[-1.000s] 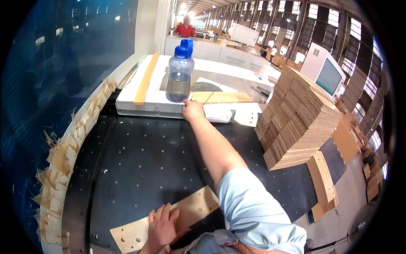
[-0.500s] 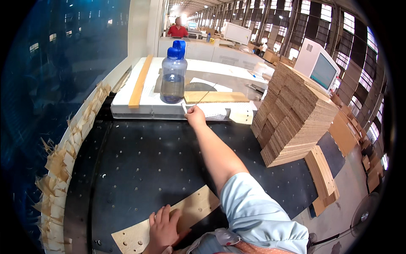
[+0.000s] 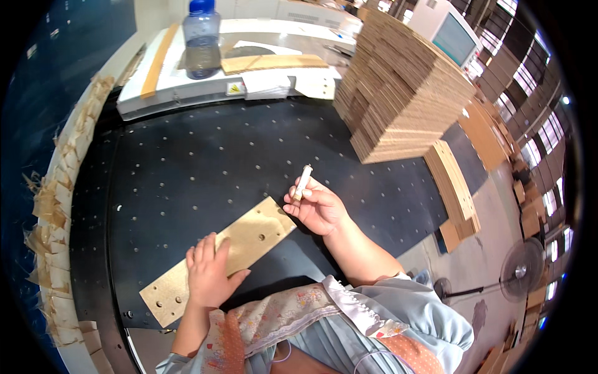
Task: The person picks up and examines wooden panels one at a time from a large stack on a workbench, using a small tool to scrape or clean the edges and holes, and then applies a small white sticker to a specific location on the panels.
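Drawn back from the white ledge [image 3: 187, 95], the right hand [image 3: 314, 206] now hangs above the black counter [image 3: 249, 143]. Beyond, a tall panel stack [image 3: 398, 87] and a blue-capped bottle [image 3: 202, 50] stand clear of the drilled board [image 3: 249, 232] lying nearest. The open left hand [image 3: 208, 271] seemingly steadies it; the right hand's grip pinches a short white stick [image 3: 304, 181], which, brought there, must clear that hand.

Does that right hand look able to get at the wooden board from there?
Probably yes: the right hand is near the right end of the wooden board, with nothing visibly between, and the left hand rests further along. The small white stick in the right hand may hamper its grip.
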### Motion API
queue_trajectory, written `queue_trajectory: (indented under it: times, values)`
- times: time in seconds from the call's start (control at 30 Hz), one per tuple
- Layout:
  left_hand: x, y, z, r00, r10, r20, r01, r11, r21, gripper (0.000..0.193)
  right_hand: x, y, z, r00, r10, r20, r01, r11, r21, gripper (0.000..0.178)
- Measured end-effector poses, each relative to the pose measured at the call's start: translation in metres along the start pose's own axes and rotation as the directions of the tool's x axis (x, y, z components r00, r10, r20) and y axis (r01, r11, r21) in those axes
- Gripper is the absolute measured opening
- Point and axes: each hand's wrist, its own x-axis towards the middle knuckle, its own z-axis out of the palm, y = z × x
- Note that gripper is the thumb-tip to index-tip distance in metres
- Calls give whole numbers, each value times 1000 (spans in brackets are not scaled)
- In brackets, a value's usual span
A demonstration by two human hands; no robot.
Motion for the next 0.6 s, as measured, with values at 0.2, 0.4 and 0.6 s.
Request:
queue_trajectory:
  times: [0.2,0.4,0.6]
  values:
    - [2,4,2,1000,8,20,-9,1000,24,72,-53,9,1,991,-62,-118,73,993,90,17]
    - [-1,0,3,1000,21,3,-21,1000,8,70,-58,6,2,954,-213,-211,159,956,-247,22]
    - [-3,-1,3,1000,27,14,-26,999,-24,71,-54,11,1,946,-253,-200,10,643,-765,18]
